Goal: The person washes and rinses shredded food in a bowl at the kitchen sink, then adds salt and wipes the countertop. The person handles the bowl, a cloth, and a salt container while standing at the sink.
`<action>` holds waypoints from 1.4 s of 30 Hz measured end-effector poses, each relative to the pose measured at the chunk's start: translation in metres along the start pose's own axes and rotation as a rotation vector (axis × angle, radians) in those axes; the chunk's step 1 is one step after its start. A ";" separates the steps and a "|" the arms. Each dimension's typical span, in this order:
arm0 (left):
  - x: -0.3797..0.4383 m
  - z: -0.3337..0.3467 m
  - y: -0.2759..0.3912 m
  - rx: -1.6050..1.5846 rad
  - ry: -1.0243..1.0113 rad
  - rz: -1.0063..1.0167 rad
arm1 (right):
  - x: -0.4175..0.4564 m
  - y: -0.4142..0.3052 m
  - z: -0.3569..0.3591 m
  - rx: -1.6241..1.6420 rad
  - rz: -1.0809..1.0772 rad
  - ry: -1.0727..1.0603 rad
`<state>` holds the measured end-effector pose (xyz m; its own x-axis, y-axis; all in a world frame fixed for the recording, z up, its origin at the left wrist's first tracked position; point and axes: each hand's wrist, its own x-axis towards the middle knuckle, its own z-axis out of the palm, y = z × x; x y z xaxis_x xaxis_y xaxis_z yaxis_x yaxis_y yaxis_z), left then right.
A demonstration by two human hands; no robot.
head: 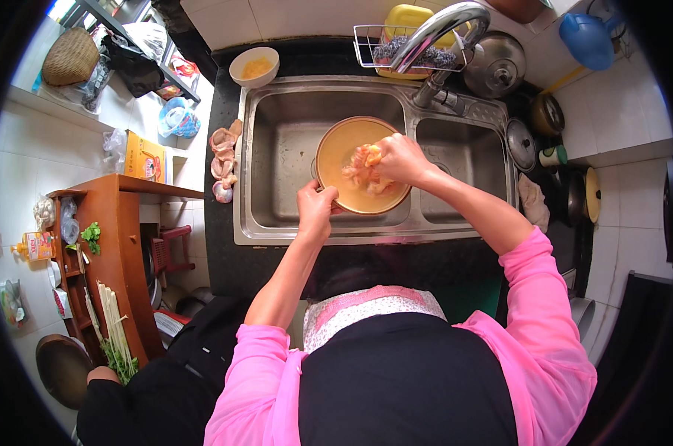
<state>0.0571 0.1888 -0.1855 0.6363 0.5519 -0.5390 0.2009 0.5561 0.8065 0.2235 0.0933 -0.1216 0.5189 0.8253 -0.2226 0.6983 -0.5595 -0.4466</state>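
Note:
A round basin point(342, 134) with a darker rim is held over the double-bowl stainless steel sink. My left hand point(315, 207) grips its lower left rim, thumb on the edge. My right hand point(401, 160) is inside the basin, its fingers closed on pale pink and yellow raw meat pieces point(361, 164), which look like poultry and sit in cloudy liquid. Several pieces of raw meat point(222, 161) lie in a row on the black counter, left of the sink. A white bowl point(254, 67) with yellow contents stands at the sink's back left corner.
A chrome faucet point(434, 89) arches over the sink's back edge, beside a wire rack point(370, 53) with scouring pads. Pot lids point(520, 144) and a cloth point(533, 203) lie on the right. A person in black clothes point(141, 390) is close at my left, near a wooden cabinet point(133, 240).

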 end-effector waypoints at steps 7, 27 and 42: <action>-0.010 0.012 0.013 -0.017 -0.002 0.010 | -0.003 0.014 0.011 0.203 -0.355 -0.013; -0.001 0.008 0.002 -0.014 0.019 -0.004 | 0.008 0.008 0.036 0.326 -0.267 0.245; 0.002 0.006 0.004 -0.055 0.001 0.019 | -0.006 0.004 0.033 -0.212 -0.278 -0.196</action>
<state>0.0638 0.1879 -0.1818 0.6391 0.5633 -0.5237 0.1470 0.5789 0.8021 0.2068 0.0880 -0.1509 0.2059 0.9350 -0.2888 0.8959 -0.2989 -0.3287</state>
